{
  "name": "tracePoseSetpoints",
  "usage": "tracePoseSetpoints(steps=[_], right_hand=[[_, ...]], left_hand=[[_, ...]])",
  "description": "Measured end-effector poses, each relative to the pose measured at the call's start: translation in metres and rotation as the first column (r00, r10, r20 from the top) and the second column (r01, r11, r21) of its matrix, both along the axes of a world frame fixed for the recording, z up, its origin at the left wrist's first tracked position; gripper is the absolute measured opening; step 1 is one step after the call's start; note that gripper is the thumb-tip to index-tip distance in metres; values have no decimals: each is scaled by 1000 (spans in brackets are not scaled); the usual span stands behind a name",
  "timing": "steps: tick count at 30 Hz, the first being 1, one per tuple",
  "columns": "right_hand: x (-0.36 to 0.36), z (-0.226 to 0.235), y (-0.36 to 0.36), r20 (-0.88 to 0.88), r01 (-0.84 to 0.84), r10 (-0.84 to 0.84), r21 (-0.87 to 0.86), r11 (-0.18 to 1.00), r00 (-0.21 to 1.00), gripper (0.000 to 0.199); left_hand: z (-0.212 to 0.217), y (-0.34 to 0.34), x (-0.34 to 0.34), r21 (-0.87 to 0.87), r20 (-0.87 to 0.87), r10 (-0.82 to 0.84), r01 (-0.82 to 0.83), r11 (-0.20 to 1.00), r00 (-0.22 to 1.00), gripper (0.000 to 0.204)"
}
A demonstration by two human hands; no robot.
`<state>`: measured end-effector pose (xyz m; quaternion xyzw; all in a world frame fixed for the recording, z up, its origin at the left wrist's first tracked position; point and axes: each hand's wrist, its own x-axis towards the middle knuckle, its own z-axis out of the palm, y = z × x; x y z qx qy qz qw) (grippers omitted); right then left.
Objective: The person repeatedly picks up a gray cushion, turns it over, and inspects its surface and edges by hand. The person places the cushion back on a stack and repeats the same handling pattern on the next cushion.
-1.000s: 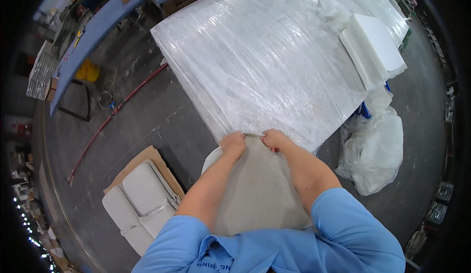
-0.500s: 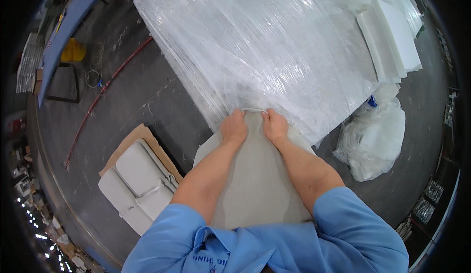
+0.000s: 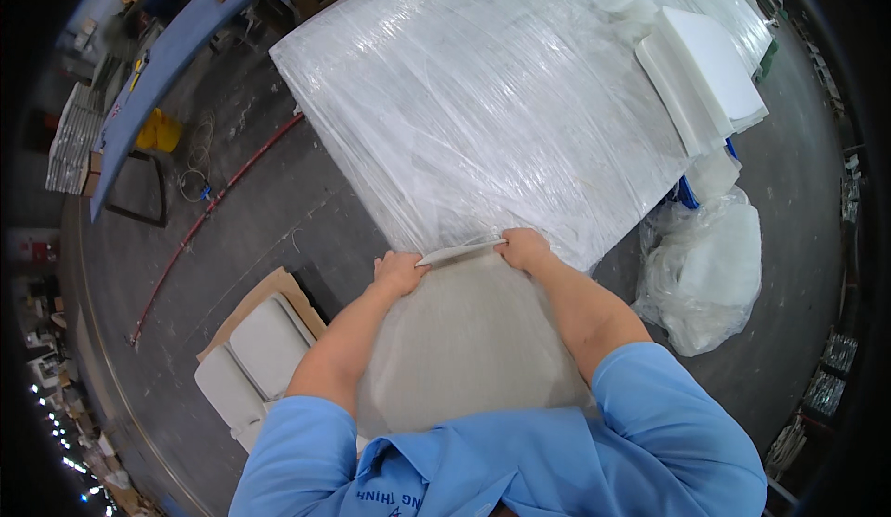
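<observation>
A grey-beige fabric cover (image 3: 459, 331) stretches from my body toward the wrapped block, over something I cannot make out. Its far edge is a pale folded strip, spanning the gap between my two hands. My left hand (image 3: 401, 273) pinches the left end of that edge with its fingers closed. At the other end, my right hand (image 3: 525, 249) grips the edge, its fingers curled under and partly hidden. Just beyond both hands lies a big block wrapped in clear plastic film (image 3: 492, 109).
At lower left, pale fabric cushions (image 3: 269, 345) lie on brown cardboard (image 3: 288, 283). White foam pieces (image 3: 715, 67) rest on the block's right side, above a clear plastic bag of white material (image 3: 710, 276). A red hose (image 3: 223, 192) crosses the dark floor near a blue table (image 3: 176, 53).
My hands have moved farther apart, the left going left and downward. The cover's far edge now spans wider and straighter between them. The whole view has shifted slightly.
</observation>
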<state>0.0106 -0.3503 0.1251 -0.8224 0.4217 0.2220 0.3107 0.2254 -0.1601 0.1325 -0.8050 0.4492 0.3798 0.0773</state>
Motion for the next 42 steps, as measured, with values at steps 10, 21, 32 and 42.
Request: tracePoseSetpoints(steps=[10,21,32,42], right_hand=[[-2,-44,14,308,215,-158,-163,963,938,31],[-7,9,-12,387,27,34,-151,988,921,29],[-185,210,34,633,-101,-474,657,747,612,49],[-138,142,-4,316,-1,-837,936,352,447,67]], left_hand=[[-34,2,-3,-316,188,69,-6,949,980,21],[11,14,2,-558,98,55,9,830,994,25],[167,187,-45,-305,-923,191,-937,170,334,54],[147,97,25,-47,-989,146,-989,-139,26,59]])
